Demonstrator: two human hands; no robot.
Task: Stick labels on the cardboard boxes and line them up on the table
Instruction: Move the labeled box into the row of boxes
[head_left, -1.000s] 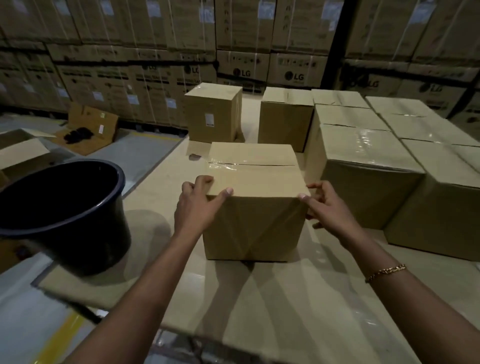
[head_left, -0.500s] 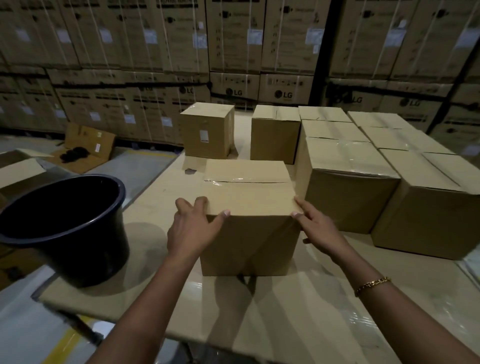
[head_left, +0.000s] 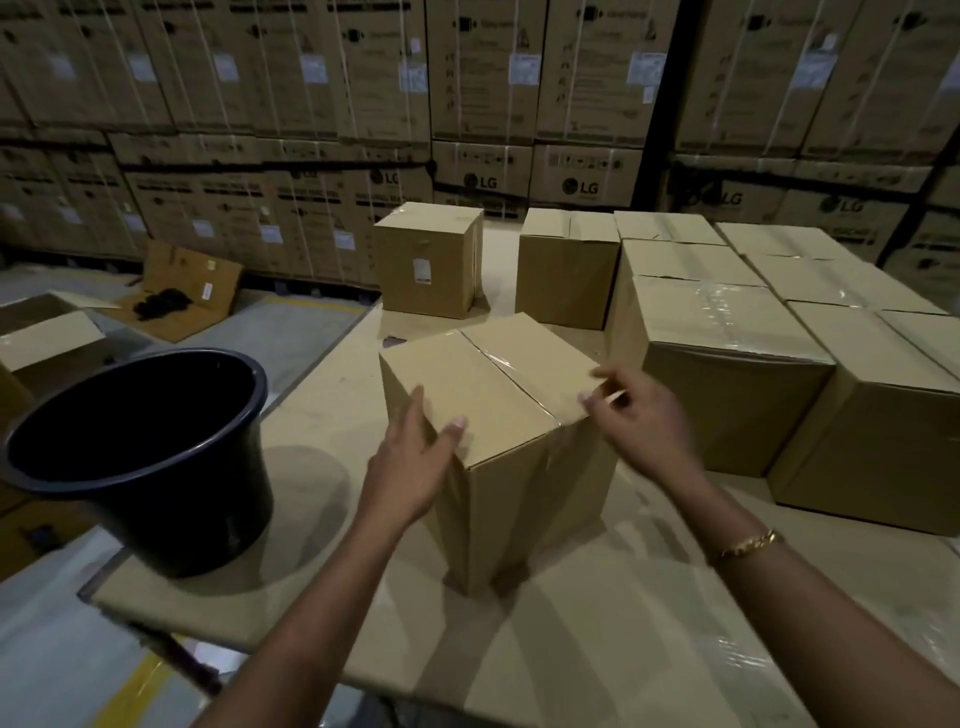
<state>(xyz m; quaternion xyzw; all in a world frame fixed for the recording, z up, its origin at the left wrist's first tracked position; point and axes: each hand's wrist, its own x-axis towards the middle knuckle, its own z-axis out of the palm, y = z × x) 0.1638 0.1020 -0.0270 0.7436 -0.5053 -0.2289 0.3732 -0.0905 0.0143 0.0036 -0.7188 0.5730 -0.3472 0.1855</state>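
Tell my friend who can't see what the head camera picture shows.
A person's left hand and blurred right hand touch a taped cardboard box standing corner-first on a table. A black bucket sits at its left, more taped boxes crowd the right, and a labelled box stands behind.

"LG" logo on stacked cartons (head_left: 581, 184) behind table.

Both my forearms are bare all the way to my left hand (head_left: 410, 467) and right hand (head_left: 644, 421). My right wrist wears a thin gold chain bracelet (head_left: 748, 545) of small links. My left thumbnail is cut short; my right fingertips are blurred.
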